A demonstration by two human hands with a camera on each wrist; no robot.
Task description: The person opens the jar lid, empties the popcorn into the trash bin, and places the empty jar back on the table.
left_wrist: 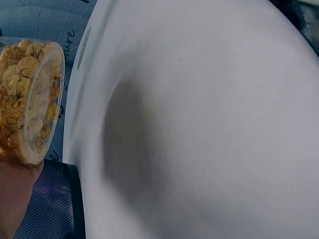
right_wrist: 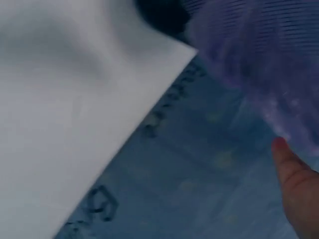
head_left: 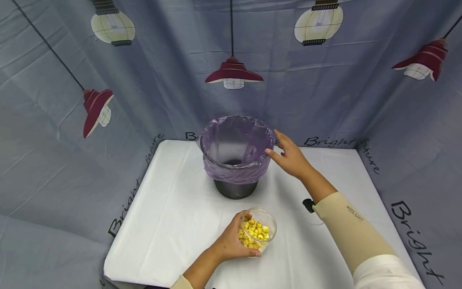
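Note:
My left hand [head_left: 232, 240] grips a clear round tub [head_left: 271, 228] from its left side, thumb in front and fingers behind. Yellow popcorn [head_left: 257, 230] partly fills it. In the left wrist view the tub [left_wrist: 47, 104] is tilted and held above the table, which bears a shadow. Farther back stands a dark mesh trash bin [head_left: 236, 189], lined with a purple plastic bag [head_left: 234, 173] folded over its rim. My right hand [head_left: 291, 158] is at the bin's right rim, thumb and fingers spread. In the blurred right wrist view, a fingertip [right_wrist: 280, 144] is by the bag; contact is unclear.
A white cloth-covered table [head_left: 173, 224] carries the bin. Grey-blue curtains [head_left: 162, 80] printed with lamps and lettering enclose its back and sides. A small black object [head_left: 308, 205] shows beside my right sleeve [head_left: 355, 228].

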